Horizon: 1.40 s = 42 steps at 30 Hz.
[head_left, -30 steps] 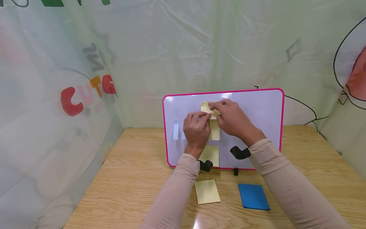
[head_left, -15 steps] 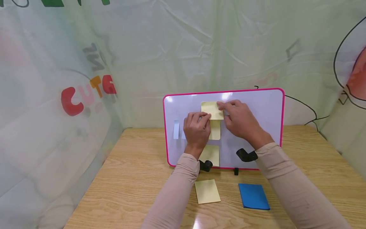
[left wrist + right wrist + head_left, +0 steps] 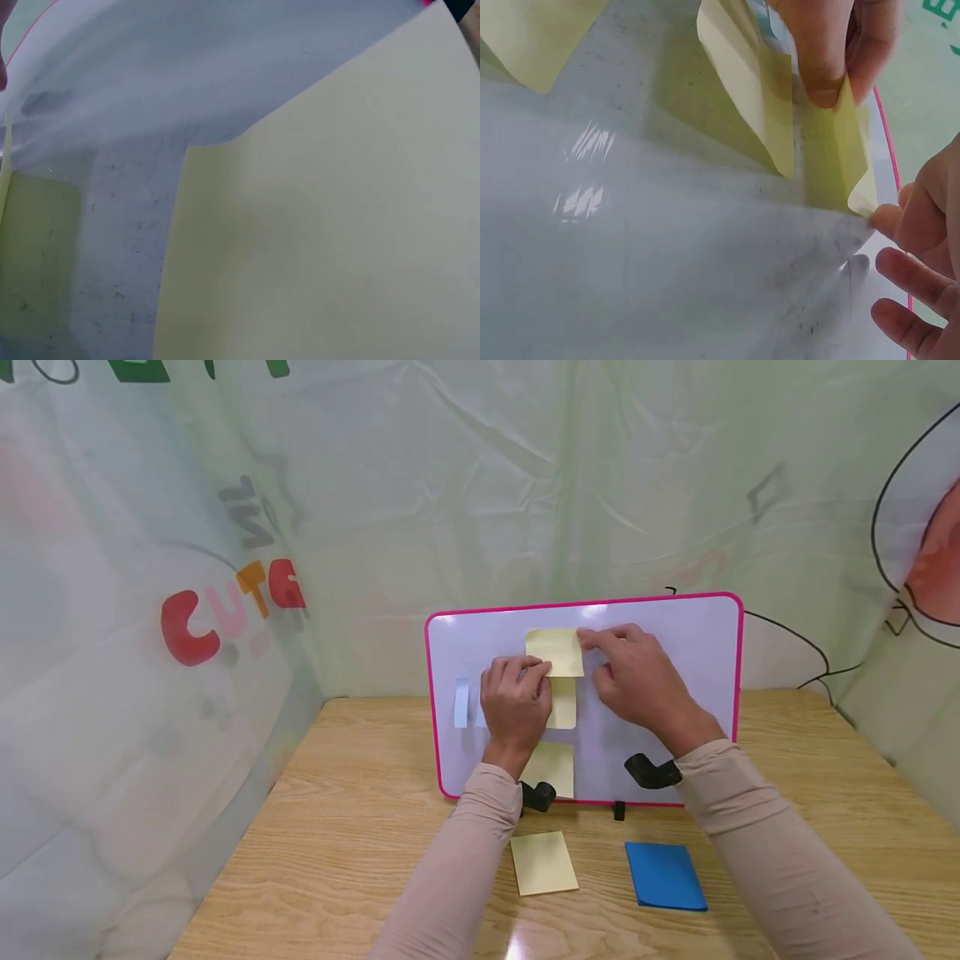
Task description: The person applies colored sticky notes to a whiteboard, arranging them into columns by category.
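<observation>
A yellow sticky note lies near the top of a pink-framed whiteboard, its lower edge standing off the surface. My left hand pinches its lower left edge between thumb and finger, as the right wrist view shows. My right hand touches the upper right corner with the index fingertip; the other fingers stay apart from the paper. Below are a second yellow note, partly behind the left hand, and a third near the bottom. A large yellow note fills the left wrist view.
A pale blue strip sticks to the board's left side. On the wooden table in front lie a yellow sticky-note pad and a blue one. Printed plastic sheeting hangs behind and at the left.
My right hand has slid rightward across the top note to its upper right corner, uncovering more of it. The left hand has kept its place.
</observation>
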Each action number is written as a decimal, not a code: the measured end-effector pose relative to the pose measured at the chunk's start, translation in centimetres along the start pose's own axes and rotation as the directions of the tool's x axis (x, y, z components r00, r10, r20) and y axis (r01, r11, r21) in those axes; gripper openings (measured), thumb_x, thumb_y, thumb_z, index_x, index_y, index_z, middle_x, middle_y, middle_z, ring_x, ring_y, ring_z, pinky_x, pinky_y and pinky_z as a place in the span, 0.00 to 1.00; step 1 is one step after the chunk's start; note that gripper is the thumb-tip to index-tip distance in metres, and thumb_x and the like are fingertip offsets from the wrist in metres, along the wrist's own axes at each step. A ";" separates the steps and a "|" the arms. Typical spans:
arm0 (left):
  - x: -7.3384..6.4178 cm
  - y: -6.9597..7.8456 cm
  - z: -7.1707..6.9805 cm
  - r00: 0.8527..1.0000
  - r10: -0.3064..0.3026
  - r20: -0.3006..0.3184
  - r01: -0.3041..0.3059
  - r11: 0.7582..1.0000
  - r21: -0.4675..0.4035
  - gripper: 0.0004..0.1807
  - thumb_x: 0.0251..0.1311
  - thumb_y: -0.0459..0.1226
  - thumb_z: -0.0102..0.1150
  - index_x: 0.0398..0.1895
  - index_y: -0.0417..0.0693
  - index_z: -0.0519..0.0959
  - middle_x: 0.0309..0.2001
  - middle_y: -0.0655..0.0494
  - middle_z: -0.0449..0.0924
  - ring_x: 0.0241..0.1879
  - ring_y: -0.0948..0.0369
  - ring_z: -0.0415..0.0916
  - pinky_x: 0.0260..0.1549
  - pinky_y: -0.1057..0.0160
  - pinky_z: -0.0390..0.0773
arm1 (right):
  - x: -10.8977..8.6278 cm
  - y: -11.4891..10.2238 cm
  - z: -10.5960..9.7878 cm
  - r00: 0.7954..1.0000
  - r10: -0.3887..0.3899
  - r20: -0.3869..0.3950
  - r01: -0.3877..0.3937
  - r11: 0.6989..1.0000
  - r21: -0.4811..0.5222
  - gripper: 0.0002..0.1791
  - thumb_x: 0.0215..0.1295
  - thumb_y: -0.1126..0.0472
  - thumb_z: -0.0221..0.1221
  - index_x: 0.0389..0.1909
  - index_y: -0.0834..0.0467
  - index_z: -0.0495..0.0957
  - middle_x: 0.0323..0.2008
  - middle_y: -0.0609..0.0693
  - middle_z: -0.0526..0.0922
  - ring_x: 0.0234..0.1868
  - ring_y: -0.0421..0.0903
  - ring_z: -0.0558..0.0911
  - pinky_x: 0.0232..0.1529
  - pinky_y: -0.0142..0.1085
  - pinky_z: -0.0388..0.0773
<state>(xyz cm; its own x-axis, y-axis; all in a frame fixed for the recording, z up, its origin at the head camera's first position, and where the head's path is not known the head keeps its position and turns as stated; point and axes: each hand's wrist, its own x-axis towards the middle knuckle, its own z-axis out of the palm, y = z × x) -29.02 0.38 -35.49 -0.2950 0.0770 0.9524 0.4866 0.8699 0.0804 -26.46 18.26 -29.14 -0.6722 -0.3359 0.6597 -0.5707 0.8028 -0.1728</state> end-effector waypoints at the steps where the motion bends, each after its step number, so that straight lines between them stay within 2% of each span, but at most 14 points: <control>1: 0.0 -0.1 0.0 1.000 0.000 -0.001 0.000 1.000 0.005 0.07 0.60 0.36 0.64 0.35 0.52 0.91 0.37 0.60 0.85 0.41 0.59 0.78 0.39 0.62 0.77 | 0.1 -0.1 0.1 1.000 -0.017 -0.010 0.017 1.000 0.000 0.23 0.58 0.73 0.55 0.57 0.65 0.79 0.49 0.59 0.85 0.52 0.59 0.77 0.46 0.53 0.76; 6: -0.2 -0.2 -0.2 1.000 0.005 -0.005 -0.005 1.000 -0.003 0.06 0.60 0.36 0.65 0.35 0.52 0.91 0.37 0.59 0.85 0.41 0.59 0.78 0.39 0.62 0.76 | 0.9 -0.7 0.6 0.989 -0.139 -0.047 0.139 0.990 0.009 0.19 0.57 0.73 0.57 0.50 0.64 0.82 0.53 0.55 0.84 0.51 0.57 0.77 0.46 0.51 0.76; 13: -0.6 -0.4 -0.1 0.999 0.036 0.010 -0.036 0.999 -0.026 0.07 0.61 0.38 0.64 0.36 0.51 0.91 0.39 0.59 0.84 0.42 0.59 0.77 0.38 0.61 0.74 | 2.6 -0.7 1.4 0.950 -0.312 -0.031 0.312 0.950 -0.002 0.24 0.57 0.74 0.56 0.57 0.61 0.80 0.50 0.56 0.85 0.52 0.56 0.79 0.50 0.54 0.73; 17: -0.7 -0.5 0.0 0.998 0.053 0.026 -0.052 0.999 -0.016 0.08 0.62 0.39 0.63 0.38 0.51 0.91 0.40 0.60 0.84 0.43 0.60 0.76 0.40 0.62 0.74 | 3.3 -0.5 1.7 0.927 -0.373 -0.031 0.372 0.928 -0.024 0.26 0.56 0.76 0.55 0.58 0.60 0.79 0.47 0.58 0.84 0.53 0.57 0.79 0.51 0.55 0.71; 26: -0.6 -0.9 -0.2 0.998 0.046 0.044 -0.045 0.999 -0.025 0.08 0.62 0.39 0.63 0.39 0.52 0.90 0.41 0.60 0.84 0.43 0.60 0.76 0.42 0.61 0.73 | 4.1 -0.5 1.8 0.932 -0.363 0.015 0.363 0.931 -0.041 0.28 0.57 0.75 0.55 0.60 0.58 0.77 0.53 0.55 0.82 0.57 0.57 0.76 0.54 0.56 0.67; 33: -0.7 -0.9 -0.3 0.996 0.053 0.078 -0.054 0.998 0.010 0.10 0.63 0.42 0.64 0.42 0.53 0.90 0.42 0.61 0.84 0.45 0.60 0.76 0.44 0.62 0.73 | 3.9 -0.3 1.9 0.917 -0.393 0.071 0.399 0.906 -0.141 0.31 0.57 0.74 0.59 0.65 0.57 0.73 0.56 0.54 0.82 0.60 0.57 0.76 0.54 0.58 0.69; 36: -0.7 -0.9 -0.3 0.995 0.052 0.080 -0.053 0.999 0.012 0.10 0.63 0.42 0.64 0.43 0.52 0.90 0.43 0.60 0.85 0.45 0.60 0.76 0.44 0.62 0.74 | 3.8 -0.3 1.9 0.914 -0.397 0.088 0.406 0.901 -0.153 0.33 0.57 0.74 0.60 0.67 0.56 0.72 0.57 0.53 0.82 0.62 0.56 0.75 0.55 0.59 0.68; 42: -0.7 -0.9 -0.3 0.996 0.052 0.079 -0.053 0.999 0.005 0.10 0.62 0.42 0.65 0.43 0.52 0.90 0.42 0.59 0.85 0.45 0.59 0.76 0.42 0.61 0.74 | 3.6 -0.2 2.0 0.917 -0.385 0.105 0.398 0.901 -0.172 0.36 0.56 0.72 0.62 0.69 0.55 0.71 0.58 0.53 0.82 0.64 0.56 0.73 0.58 0.58 0.66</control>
<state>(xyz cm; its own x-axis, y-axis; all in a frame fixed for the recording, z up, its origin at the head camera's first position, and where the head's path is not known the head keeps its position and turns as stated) -29.02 -0.56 -36.16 -0.3336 0.1605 0.9290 0.4970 0.8673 0.0287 -29.74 15.87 -28.18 -0.4460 -0.6687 0.5949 -0.7008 0.6744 0.2326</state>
